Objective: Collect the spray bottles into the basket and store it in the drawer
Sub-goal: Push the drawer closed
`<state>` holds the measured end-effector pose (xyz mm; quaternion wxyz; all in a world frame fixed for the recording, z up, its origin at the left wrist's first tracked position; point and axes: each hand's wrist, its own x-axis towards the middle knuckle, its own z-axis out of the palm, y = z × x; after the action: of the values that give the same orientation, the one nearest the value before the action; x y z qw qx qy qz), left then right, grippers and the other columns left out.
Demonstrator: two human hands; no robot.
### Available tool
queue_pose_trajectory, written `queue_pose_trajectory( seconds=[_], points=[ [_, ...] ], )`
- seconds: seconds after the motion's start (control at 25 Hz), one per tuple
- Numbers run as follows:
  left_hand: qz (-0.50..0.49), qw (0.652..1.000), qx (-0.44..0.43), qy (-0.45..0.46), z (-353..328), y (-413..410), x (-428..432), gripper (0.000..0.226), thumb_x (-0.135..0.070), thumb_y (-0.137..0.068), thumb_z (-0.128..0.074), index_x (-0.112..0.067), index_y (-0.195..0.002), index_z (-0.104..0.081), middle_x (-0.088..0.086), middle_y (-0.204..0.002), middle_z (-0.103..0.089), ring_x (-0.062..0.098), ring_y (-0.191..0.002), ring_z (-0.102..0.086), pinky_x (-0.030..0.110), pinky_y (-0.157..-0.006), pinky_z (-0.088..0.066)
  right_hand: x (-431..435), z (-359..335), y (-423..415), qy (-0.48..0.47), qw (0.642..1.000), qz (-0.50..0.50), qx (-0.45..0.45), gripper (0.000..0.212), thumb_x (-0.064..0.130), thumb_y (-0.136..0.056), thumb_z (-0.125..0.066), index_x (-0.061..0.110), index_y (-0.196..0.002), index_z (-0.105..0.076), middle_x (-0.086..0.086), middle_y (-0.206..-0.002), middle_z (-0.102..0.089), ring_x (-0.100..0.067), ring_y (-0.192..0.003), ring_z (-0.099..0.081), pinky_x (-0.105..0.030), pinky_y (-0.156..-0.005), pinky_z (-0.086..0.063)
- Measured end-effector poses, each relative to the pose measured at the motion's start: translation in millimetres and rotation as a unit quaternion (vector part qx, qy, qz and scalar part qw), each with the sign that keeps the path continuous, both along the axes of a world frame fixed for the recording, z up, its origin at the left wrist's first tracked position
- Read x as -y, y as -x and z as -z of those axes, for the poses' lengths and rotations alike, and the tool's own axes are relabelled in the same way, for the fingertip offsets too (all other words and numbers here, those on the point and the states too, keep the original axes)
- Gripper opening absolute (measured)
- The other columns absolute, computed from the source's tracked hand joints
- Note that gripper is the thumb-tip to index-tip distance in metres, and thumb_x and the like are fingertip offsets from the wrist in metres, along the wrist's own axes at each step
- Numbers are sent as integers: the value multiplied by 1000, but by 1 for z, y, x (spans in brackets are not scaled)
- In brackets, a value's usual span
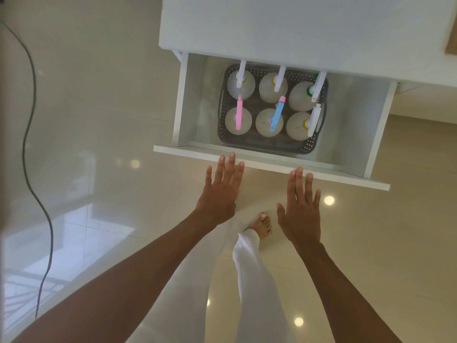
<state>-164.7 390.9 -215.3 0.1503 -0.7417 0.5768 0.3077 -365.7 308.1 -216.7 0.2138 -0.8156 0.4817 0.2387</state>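
Note:
A grey perforated basket (265, 144) stands inside the open white drawer (269, 164). It holds several clear spray bottles, among them one with a pink nozzle (239, 112) and one with a blue nozzle (277, 113); the others have white nozzles. My left hand (220, 191) is flat with fingers spread, its fingertips at the drawer's front panel. My right hand (300, 209) is likewise flat and empty, fingertips touching the front panel's edge further right.
The white cabinet (296, 28) top overhangs the back of the drawer. A black cable (32, 120) runs down the glossy tiled floor on the left. My leg in white trousers and a bare foot (263, 225) stand below the drawer front.

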Motion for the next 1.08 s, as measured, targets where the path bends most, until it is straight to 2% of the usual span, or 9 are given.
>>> queue_pose_trajectory(
  seconds=[0.08,0.2,0.32,0.44,0.6,0.84,0.96,1.08],
  points=[
    [-8,1000,-7,1,0,-5,14,82,-31,-99,-46,-15,-159,6,17,-165,18,42,-152,13,62,-122,-6,13,-1,-8,-7,1000,10,3,93,27,-93,-61,12,-161,1,-8,-169,8,-33,-156,6,-56,-125,-15],
    [1,1000,1,9,3,-15,33,84,-31,-98,-48,-13,-159,7,18,-165,18,44,-152,13,62,-122,-8,33,-3,-19,1,1000,24,15,97,11,-84,-59,13,-161,-1,-7,-170,7,-32,-156,8,-57,-123,-23],
    [-4,1000,-5,24,8,-25,52,83,-35,-98,-46,-13,-159,6,18,-165,18,44,-151,13,62,-122,-8,53,-2,-31,6,999,32,22,90,19,-86,-52,11,-161,-3,-8,-170,5,-32,-156,8,-55,-123,-23],
    [-21,999,9,42,15,-30,69,75,-42,-103,-35,-15,-159,6,17,-165,17,44,-152,12,62,-122,-10,71,4,-42,17,999,35,11,94,16,-89,-60,13,-161,0,-8,-169,10,-32,-156,11,-54,-125,-19],
    [-45,997,15,59,20,-37,93,71,-48,-104,-28,-18,-159,5,14,-166,15,42,-152,11,61,-122,-7,96,11,-51,37,999,20,15,98,19,-87,-67,14,-161,-4,-9,-169,5,-34,-156,8,-57,-124,-19],
    [-52,995,40,69,25,-49,132,82,-46,-99,-48,-16,-160,-2,16,-166,10,42,-153,8,62,-122,-12,133,22,-64,84,995,4,49,94,26,-86,-69,13,-159,-11,-13,-169,-7,-39,-155,-4,-60,-121,-19],
    [-59,993,50,86,29,-55,149,88,-42,-94,-57,-15,-160,-5,18,-167,6,42,-153,5,63,-121,-16,150,31,-72,98,993,7,63,91,26,-89,-66,11,-160,-11,-13,-169,-4,-39,-156,-4,-60,-121,-20],
    [-76,991,55,91,32,-58,162,98,-44,-90,-62,-14,-160,-1,17,-167,9,41,-153,7,63,-120,-19,163,38,-77,107,991,16,84,87,25,-94,-60,10,-160,-5,-11,-169,1,-38,-156,-1,-60,-121,-22]
  ],
)
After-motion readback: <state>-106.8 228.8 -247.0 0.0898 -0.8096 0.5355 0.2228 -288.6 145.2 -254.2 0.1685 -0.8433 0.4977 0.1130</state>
